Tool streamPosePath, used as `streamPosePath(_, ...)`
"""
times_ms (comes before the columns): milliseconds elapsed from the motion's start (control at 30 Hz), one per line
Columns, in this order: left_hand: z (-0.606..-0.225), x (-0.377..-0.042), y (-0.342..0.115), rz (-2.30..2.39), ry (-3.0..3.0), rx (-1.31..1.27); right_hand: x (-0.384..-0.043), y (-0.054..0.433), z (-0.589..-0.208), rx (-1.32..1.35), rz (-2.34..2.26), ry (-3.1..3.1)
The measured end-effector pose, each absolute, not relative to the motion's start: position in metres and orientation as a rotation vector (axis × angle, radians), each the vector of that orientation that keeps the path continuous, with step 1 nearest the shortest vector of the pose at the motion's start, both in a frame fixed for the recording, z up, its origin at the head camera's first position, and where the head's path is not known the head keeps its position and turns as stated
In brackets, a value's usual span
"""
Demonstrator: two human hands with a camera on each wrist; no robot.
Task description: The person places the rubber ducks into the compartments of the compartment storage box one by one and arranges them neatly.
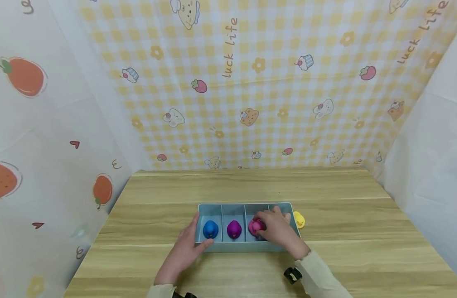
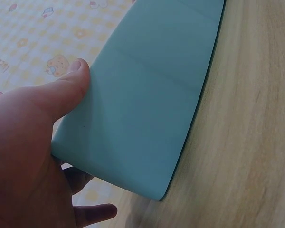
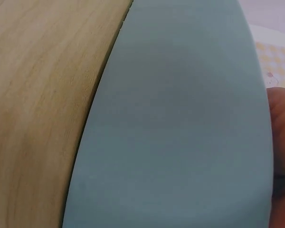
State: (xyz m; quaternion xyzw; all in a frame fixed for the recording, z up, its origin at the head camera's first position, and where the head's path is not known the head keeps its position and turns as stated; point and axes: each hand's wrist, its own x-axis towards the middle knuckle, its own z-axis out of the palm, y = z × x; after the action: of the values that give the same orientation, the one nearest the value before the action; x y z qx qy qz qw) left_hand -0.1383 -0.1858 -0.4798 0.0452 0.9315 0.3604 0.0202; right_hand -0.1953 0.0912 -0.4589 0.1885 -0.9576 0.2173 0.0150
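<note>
A grey-blue divided box (image 1: 233, 247) stands on the wooden table, its compartments in a row. My left hand (image 1: 182, 251) holds its left end, thumb at the front rim and fingers along the side; in the left wrist view the thumb (image 2: 72, 85) overlaps the top edge. A blue toy duck (image 1: 210, 229) sits in the leftmost compartment, a purple toy duck (image 1: 234, 229) in the one beside it. With thumb and fingers my right hand (image 1: 278, 227) pinches a pink toy duck (image 1: 255, 227) in the third compartment. The right hand partly covers the rightmost compartment.
A yellow toy duck (image 1: 299, 219) lies on the table (image 1: 347, 231) just outside the box's right end. Behind the table hangs a checked cloth (image 1: 265, 91); white cloths flank it left and right.
</note>
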Motion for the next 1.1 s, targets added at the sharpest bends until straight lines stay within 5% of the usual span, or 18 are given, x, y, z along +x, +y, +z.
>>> streamPosePath(1100, -0.480, -0.139, -0.186, 1.127, 2.883, 0.147, -0.192, 0.135, -0.453, 0.525, 1.128, -2.803)
